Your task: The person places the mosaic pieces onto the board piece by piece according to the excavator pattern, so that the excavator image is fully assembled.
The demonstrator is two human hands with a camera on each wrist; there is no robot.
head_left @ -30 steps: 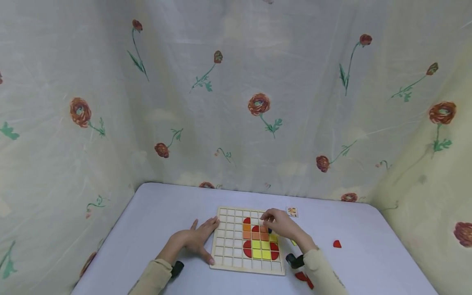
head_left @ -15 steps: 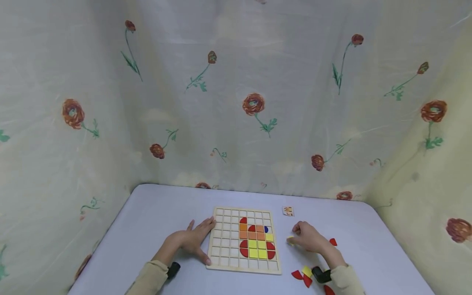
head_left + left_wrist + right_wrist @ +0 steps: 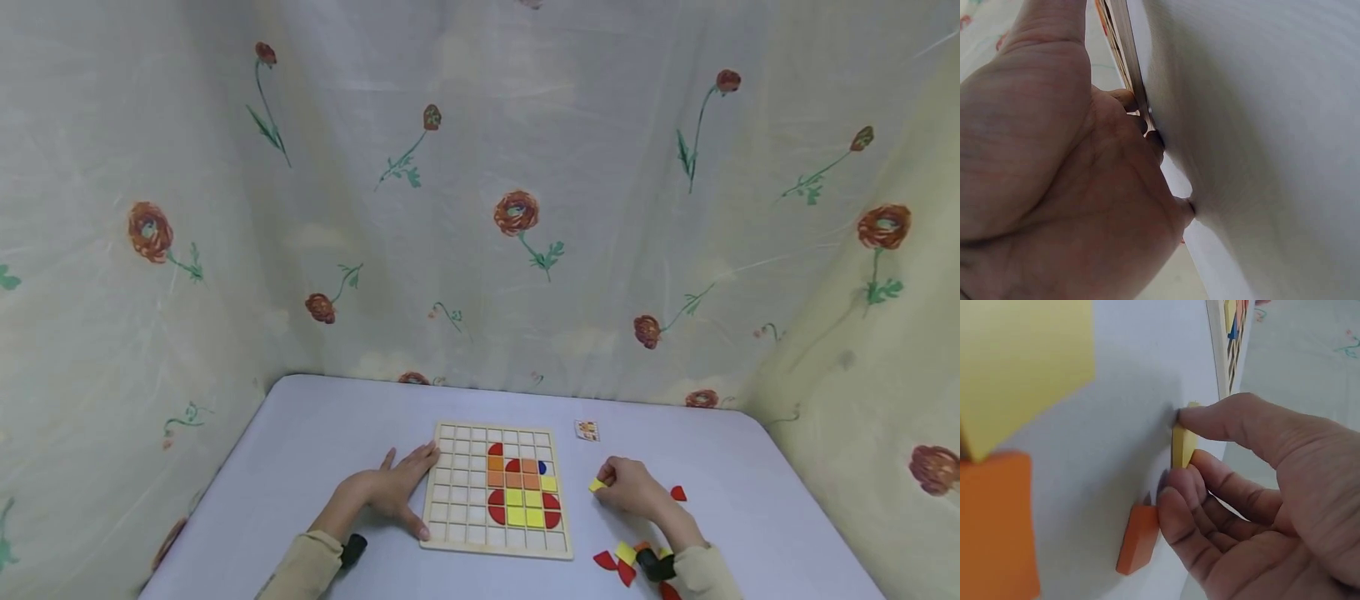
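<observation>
A pale wooden grid board lies on the white table, with red, orange and yellow pieces and one blue piece set in its right half. My left hand spreads its fingers along the board's left edge; the left wrist view shows the palm with fingertips against that edge. Off the board's right side, my right hand pinches a small yellow tile between thumb and fingers. Seen from the right wrist, this yellow tile stands on edge at the table, and an orange tile lies by the curled fingers.
Loose red pieces and a yellow tile lie near the right wrist, partly behind its black camera. Another red piece sits beyond the right forearm. A small picture card lies behind the board. Flowered curtains surround the table.
My right hand has left the board's upper right, where the blue piece now shows, moved right to the table and gripped the yellow tile. My left hand has stayed at the board's edge.
</observation>
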